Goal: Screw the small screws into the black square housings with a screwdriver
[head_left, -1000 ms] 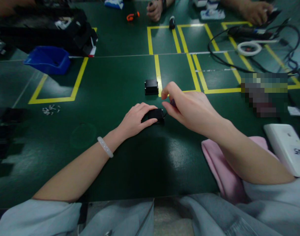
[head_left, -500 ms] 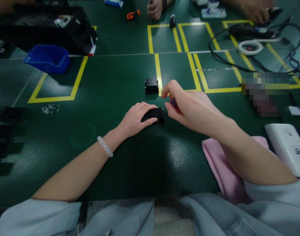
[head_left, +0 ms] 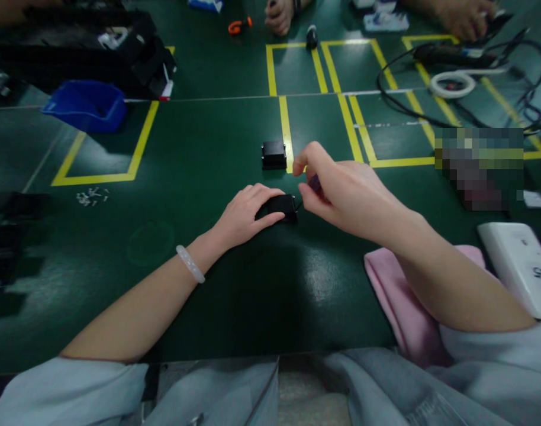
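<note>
Black box (head_left: 283, 206) pinned under flat left hand (head_left: 244, 216); right hand (head_left: 341, 192) pinches small dark part

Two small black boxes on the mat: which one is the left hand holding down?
The nearer black box, under the left hand fingertips. The other black box sits untouched farther away, beside the yellow tape line.

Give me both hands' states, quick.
Left hand: closed over a black box on the table.
Right hand: pinching a small dark item beside the box; what it is cannot be told.

Left hand (head_left: 246, 214) pins black block (head_left: 283, 206) — right hand (head_left: 345, 192) pinching.
</note>
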`<state>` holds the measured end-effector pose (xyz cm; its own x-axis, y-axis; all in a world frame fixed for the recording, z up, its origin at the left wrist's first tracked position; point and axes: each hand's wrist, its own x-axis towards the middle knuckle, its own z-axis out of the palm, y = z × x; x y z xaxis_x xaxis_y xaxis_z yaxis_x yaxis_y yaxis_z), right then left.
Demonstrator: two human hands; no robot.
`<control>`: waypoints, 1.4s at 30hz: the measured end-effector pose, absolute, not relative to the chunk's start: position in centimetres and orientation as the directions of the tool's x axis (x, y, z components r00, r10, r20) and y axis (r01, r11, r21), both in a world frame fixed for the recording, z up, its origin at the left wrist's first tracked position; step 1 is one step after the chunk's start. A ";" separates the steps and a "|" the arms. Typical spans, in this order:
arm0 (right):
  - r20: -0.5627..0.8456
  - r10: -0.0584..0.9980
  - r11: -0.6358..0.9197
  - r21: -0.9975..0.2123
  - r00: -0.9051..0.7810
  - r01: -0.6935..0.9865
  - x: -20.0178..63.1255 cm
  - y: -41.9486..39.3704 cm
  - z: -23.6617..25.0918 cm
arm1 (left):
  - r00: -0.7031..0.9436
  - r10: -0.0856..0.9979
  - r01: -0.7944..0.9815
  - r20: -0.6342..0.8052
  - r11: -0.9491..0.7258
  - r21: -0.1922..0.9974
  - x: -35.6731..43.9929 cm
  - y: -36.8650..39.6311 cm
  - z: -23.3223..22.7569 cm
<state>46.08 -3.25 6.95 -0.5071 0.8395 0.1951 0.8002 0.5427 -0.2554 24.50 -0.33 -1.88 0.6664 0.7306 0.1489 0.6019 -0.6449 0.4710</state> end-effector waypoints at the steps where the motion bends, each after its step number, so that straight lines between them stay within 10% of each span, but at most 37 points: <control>1: 0.194 0.838 0.545 -0.259 -0.509 0.798 46.1 -3.2 7.0 | 0.667 0.730 0.602 0.149 -0.645 0.471 24.5 -0.3 -1.9; 42: 0.184 0.843 0.534 -0.180 -0.505 0.826 46.1 -3.1 7.1 | 0.662 0.738 0.612 0.135 -0.635 0.471 24.4 -0.3 -1.8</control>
